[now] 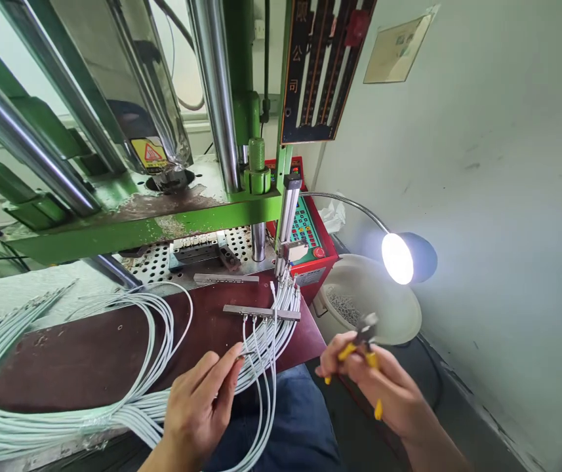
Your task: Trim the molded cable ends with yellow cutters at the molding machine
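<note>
"What stands largest there?"
"The green column press (pixel 202 226), behind a brown board (pixel 74 357) with white cables (pixel 39 432) looped across it."
"And the person's hands?"
"The right hand (pixel 379 380), beyond the board's edge, grips yellow-handled cutters (pixel 365 330). The left hand (pixel 204 400), near a metal bar (pixel 261 313) lined with cable plugs (pixel 245 318), pinches a thin piece (pixel 247 354), too small to identify."

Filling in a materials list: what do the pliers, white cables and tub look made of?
Pliers: likely metal jaws, grey glint; yellow grips look plastic or rubber, finish blurred.
Cables: probably smooth plastic jackets, evenly white, bending in loops; cores hidden.
Tub: likely matte plastic, pale, one-coloured walls.
</note>
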`<action>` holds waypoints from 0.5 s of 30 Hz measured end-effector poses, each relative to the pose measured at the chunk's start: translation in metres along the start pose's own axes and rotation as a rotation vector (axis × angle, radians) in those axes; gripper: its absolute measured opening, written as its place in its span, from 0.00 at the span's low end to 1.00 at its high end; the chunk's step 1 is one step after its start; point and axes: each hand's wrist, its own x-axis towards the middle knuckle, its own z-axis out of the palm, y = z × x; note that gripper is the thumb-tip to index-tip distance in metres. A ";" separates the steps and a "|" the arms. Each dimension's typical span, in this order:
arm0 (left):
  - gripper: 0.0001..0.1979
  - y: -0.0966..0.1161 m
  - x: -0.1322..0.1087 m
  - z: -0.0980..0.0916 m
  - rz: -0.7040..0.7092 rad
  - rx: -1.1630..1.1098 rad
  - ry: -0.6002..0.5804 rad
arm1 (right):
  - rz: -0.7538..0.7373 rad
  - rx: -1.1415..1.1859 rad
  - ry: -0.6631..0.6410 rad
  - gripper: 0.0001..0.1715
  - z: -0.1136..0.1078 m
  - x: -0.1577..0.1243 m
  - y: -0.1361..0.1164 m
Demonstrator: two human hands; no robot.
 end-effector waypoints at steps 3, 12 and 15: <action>0.12 0.013 0.009 0.005 -0.576 -0.504 -0.188 | 0.003 -0.550 0.077 0.15 -0.004 -0.001 0.006; 0.27 0.037 0.020 0.028 -1.026 -0.965 -0.557 | -0.037 -0.502 -0.070 0.14 0.047 0.020 -0.003; 0.28 0.035 0.016 0.033 -1.025 -1.048 -0.624 | 0.034 -0.433 -0.122 0.18 0.048 0.029 -0.002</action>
